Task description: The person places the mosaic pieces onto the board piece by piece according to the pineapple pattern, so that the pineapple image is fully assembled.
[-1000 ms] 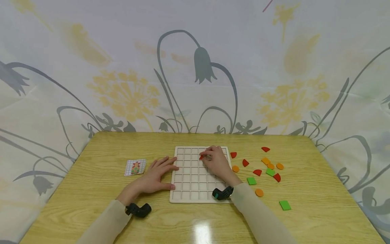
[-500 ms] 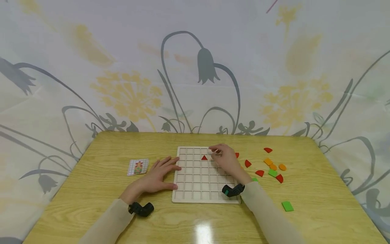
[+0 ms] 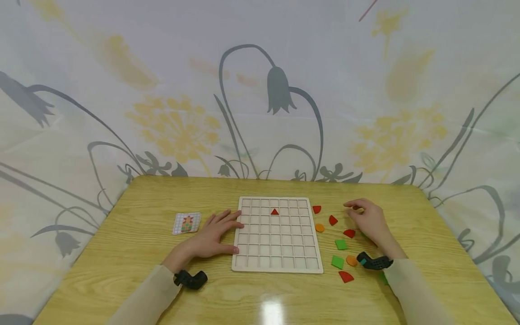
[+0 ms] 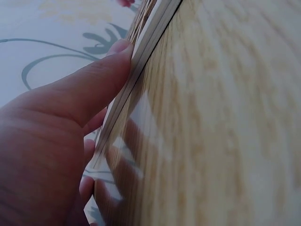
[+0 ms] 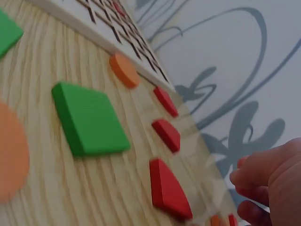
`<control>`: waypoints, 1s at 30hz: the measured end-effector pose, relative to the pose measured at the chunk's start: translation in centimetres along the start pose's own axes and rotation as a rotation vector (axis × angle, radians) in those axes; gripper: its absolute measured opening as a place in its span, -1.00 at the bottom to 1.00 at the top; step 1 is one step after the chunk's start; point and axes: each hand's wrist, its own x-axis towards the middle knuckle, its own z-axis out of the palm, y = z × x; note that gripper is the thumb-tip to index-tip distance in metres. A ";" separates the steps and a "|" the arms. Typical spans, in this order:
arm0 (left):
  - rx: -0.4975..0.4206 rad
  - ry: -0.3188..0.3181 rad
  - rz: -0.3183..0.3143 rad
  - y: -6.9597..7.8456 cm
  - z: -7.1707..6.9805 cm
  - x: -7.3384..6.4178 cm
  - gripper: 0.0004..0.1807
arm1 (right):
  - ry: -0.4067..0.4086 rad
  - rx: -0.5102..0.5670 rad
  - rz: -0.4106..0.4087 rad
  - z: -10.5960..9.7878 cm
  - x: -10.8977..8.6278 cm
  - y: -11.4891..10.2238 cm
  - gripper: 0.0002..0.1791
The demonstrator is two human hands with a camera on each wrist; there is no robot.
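Observation:
The white grid board [image 3: 278, 272] lies on the table with one red triangle [image 3: 275, 211] in an upper cell. My left hand [image 3: 211, 237] rests spread along the board's left edge; in the left wrist view, the thumb [image 4: 101, 77] touches the board's side [image 4: 155, 37]. My right hand [image 3: 369, 221] is over the table to the right of the board, fingers loosely bent, with no piece visible between them. Nearest to it are a red quarter-circle piece [image 3: 349, 233] and another red piece [image 3: 333, 220]. The hand hides some pieces in the head view.
A small pattern card [image 3: 187, 223] lies left of the board, beside the left hand. Right of the board are green squares [image 3: 341, 244], orange discs [image 3: 320, 228] and more red pieces [image 3: 346, 276]. A patterned cloth [image 3: 260, 113] stands behind the table.
My right hand has let go of the red triangle, which stays on the board, and has moved right to the loose pieces. My left hand has stayed at the board's edge.

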 end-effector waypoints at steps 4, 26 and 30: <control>0.000 -0.002 -0.001 0.0 0.1 0.0 -0.30 | -0.020 -0.060 0.009 -1.8 -1.4 1.6 -0.81; 0.002 0.003 -0.004 0.1 0.2 0.0 -0.31 | -0.061 -0.116 0.024 -3.0 -2.2 2.8 -0.79; -0.002 0.004 0.000 0.2 0.1 0.0 -0.31 | -0.049 -0.122 0.022 -2.8 -2.1 2.7 -0.78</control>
